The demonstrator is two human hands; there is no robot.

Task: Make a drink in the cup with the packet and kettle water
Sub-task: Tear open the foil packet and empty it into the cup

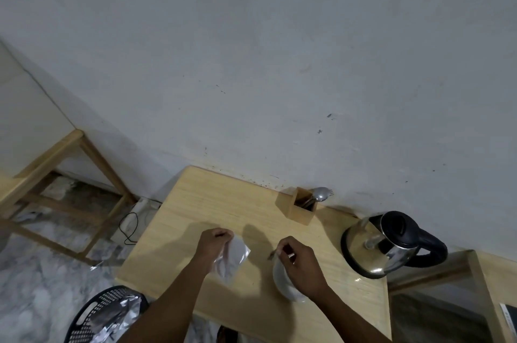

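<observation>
My left hand grips a silvery packet by its upper left edge, just above the wooden table. The white cup stands near the table's front edge, and most of it is hidden under my right hand. That hand's fingers are pinched on a small thin piece over the cup's rim; I cannot tell what the piece is. The steel kettle, with a black lid and handle, stands to the right of the cup, near the wall.
A wooden holder with a spoon and a fork stands at the wall behind the cup. A black basket with foil wrappers sits on the floor at the lower left. A power strip with a cable lies left of the table.
</observation>
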